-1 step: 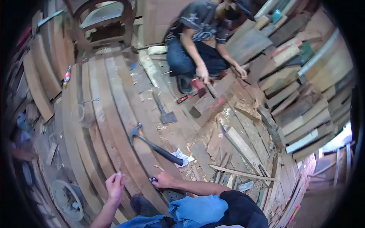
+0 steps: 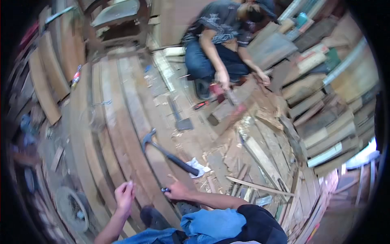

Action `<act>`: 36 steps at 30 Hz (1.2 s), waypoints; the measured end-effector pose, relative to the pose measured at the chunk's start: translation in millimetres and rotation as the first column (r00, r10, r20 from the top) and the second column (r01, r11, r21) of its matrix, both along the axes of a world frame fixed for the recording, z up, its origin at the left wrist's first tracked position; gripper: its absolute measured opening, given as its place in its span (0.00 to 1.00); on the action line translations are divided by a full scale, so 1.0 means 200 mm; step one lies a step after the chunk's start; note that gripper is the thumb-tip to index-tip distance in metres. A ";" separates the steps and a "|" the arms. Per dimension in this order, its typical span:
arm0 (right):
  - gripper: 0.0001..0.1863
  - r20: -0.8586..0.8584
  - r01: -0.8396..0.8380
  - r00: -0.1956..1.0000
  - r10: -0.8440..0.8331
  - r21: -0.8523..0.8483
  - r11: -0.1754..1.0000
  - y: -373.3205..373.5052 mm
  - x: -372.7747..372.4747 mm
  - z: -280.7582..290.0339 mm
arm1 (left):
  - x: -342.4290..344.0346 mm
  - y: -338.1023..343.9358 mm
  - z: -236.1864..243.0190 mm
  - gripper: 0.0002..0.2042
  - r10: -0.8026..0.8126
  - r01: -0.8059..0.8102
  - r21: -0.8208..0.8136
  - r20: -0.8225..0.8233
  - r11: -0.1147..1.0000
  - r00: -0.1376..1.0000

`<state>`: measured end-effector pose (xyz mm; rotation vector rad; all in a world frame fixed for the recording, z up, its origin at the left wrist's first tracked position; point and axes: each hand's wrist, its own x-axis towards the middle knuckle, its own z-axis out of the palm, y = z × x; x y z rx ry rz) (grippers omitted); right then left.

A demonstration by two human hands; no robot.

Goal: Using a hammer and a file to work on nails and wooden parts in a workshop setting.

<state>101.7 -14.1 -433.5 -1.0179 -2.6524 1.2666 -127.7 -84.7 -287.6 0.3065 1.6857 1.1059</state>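
Thumb and fingers pinched, my left hand (image 2: 125,193) is over long boards (image 2: 115,122) at lower middle; whatever is between them is too small to name. My right hand (image 2: 177,190) rests on a board, closed round a small dark shiny object (image 2: 165,190). A claw hammer (image 2: 170,160) with a black handle lies just beyond it on the boards, beside a white crumpled rag (image 2: 199,168).
A co-worker (image 2: 215,51) crouches at top, hands on a red tool and wood block (image 2: 223,114). A flat metal-bladed tool (image 2: 183,124) lies near. Stacked wood (image 2: 325,122) lines the right, a chair frame (image 2: 115,28) stands behind, a round bucket (image 2: 71,209) sits lower left.
The whole scene has shifted slightly rightward and is more blurred. My left hand appears slightly higher; my right hand keeps its hold.
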 end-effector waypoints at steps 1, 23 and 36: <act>0.16 0.020 -0.059 0.998 0.057 0.077 0.995 0.00 0.00 0.00 | 0.00 -0.01 -0.01 0.10 -0.050 0.052 0.085 -0.026 0.995 0.998; 0.19 0.199 0.048 0.977 -0.074 0.128 0.991 0.06 0.05 0.08 | 0.03 -0.08 -0.05 0.10 -0.026 0.017 0.232 0.038 0.973 0.999; 0.16 0.300 -0.072 0.953 -0.035 0.337 0.939 0.07 0.03 0.11 | 0.02 -0.11 -0.04 0.09 0.037 -0.041 0.266 0.017 0.963 0.999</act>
